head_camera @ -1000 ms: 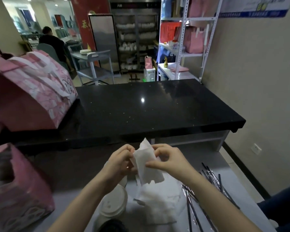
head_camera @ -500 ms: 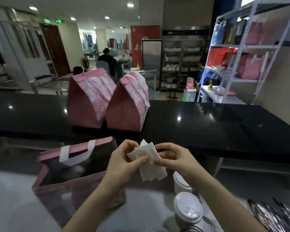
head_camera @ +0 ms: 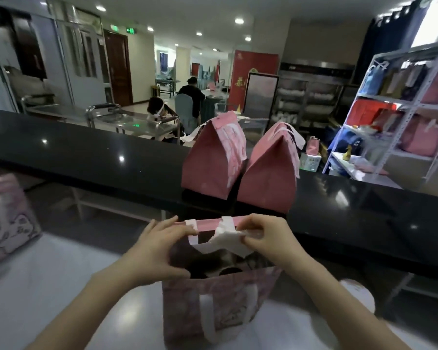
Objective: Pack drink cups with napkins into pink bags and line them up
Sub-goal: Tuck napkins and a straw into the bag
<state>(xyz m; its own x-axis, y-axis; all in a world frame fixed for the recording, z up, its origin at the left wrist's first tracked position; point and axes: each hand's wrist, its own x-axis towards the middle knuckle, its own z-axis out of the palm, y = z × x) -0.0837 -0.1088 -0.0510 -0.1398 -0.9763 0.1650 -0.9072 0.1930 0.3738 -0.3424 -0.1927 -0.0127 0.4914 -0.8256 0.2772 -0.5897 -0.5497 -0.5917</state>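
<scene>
Head camera: I am standing at a pale worktable (head_camera: 48, 286), looking down at an open bag (head_camera: 220, 304) with a black counter (head_camera: 86, 157) running across behind it.

Left hand: my left hand (head_camera: 159, 251) is gripping the open bag's left side, fingers reaching to the far rim beside a white handle, thumb lying along the near edge.

Right hand: my right hand (head_camera: 266, 238) is pinching a white napkin (head_camera: 228, 242) between thumb and curled fingers.

Napkin: it is hanging crumpled over the bag's mouth, level with the far rim and not yet down inside.

Open bag: it is standing upright on the worktable just in front of me, pink and patterned, with a white handle drooping down its near face. Dark round shapes are showing inside, too dim to name.

Counter: a closed bag (head_camera: 213, 160) and a neighbouring bag (head_camera: 271, 173) are standing upright side by side, tops folded shut, their lower edges touching.

Right edge: a white cup (head_camera: 357, 294) is sitting on the worktable past my right forearm, blurred.

Left edge: another pink bag (head_camera: 5, 213) is resting on the worktable, well apart from the open one.

Background: a metal shelf (head_camera: 402, 109) is holding more bags, and people are sitting at tables farther back.
</scene>
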